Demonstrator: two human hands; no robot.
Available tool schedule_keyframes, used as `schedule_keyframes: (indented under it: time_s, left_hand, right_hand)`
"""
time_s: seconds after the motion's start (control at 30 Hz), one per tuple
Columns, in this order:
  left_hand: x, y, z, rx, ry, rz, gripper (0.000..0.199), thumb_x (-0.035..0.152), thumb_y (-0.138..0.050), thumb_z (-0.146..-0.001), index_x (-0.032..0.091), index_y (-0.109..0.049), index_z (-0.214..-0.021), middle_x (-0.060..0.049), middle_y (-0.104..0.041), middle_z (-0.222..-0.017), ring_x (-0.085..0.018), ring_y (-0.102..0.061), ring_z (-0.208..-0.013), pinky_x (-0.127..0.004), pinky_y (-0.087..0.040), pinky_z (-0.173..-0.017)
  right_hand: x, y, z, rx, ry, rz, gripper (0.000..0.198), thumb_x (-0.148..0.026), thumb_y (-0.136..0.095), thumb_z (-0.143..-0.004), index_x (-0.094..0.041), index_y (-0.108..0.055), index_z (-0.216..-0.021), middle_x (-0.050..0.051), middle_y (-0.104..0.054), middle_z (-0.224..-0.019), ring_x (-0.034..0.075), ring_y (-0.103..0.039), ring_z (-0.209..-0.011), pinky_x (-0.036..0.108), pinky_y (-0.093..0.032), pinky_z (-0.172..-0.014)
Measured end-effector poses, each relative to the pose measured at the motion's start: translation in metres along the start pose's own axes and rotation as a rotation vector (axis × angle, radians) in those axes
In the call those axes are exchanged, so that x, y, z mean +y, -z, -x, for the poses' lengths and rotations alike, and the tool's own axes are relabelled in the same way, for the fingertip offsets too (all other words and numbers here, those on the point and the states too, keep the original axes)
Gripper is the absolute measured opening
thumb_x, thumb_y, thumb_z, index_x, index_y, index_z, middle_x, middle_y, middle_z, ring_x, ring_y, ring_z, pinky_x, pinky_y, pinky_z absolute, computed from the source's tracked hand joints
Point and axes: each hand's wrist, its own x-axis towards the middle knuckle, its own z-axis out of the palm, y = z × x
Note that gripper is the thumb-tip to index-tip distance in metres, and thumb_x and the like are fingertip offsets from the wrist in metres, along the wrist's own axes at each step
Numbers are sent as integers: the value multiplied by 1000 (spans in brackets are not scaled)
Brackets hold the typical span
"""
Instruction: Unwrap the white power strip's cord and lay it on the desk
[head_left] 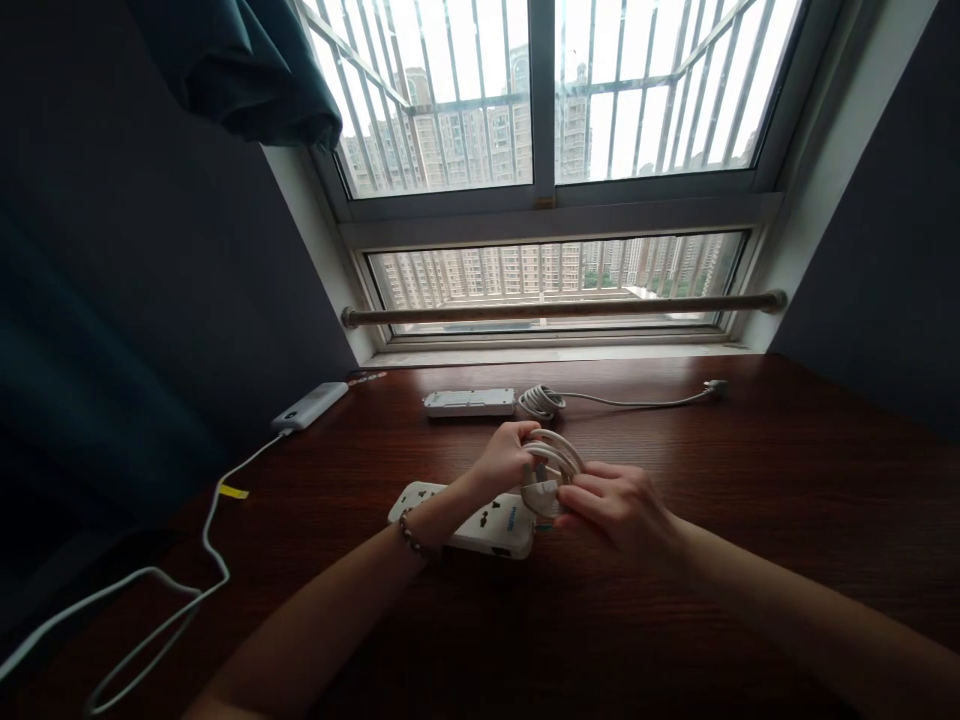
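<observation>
Both hands, left hand [507, 457] and right hand [615, 505], closed around coiled cord [553, 462] just right of near power strip [471, 517].

power strip [480, 525] brand: small blue word on the white end face nearest the hands, looks like "PHILIPS", kinda tiny though
power strip top: socket holes only, no print i can make out
yellow tag [233, 491] on the white cable [210, 540]: too small to read
</observation>
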Motion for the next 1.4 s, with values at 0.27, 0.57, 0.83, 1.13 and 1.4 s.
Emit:
schedule_keyframes:
  time_s: [0.27,0.57,0.83,1.13,1.4]
  left_hand:
    - [2,21,-9,-266,43,279,28,20,-69,-48,13,-53,-69,1,-55,-65,-8,-47,-59,-21,-36,-58]
    - [1,6,-4,-241,34,217,35,18,-75,-58,13,-53,-85,1,-55,-78,-11,-53,-72,-24,-42,-67]
    - [10,-3,9,-151,-162,-74,23,21,-75,-63,14,-58,-76,0,-44,-94,-10,-47,-82,-22,-44,-71]
    - [5,-13,11,-344,-123,207,39,22,-74,-68,16,-59,-103,-2,-60,-91,-14,-54,-84,-27,-43,-81]
    - [18,-10,19,-356,-139,354,48,18,-76,-68,20,-58,-113,-4,-62,-102,-16,-56,-96,-27,-43,-87]
  right_hand:
    - [18,4,-1,-134,-1,238,30,-37,-42,-94,-18,-57,-76,2,-63,-75,18,-52,-73,32,-30,-64]
    - [17,-11,5,158,-183,538,35,-35,-54,-89,-17,-52,-58,1,-54,-51,15,-50,-50,32,-24,-50]
    - [20,-15,10,209,-216,598,32,-36,-53,-88,-14,-56,-65,2,-56,-52,15,-54,-47,31,-25,-48]
    - [25,10,6,365,-98,709,32,-34,-63,-82,-20,-45,-59,-1,-52,-50,13,-46,-51,30,-28,-51]
    - [22,2,3,515,-241,527,40,-24,-64,-78,-20,-40,-110,8,-56,-85,26,-47,-98,34,-48,-72]
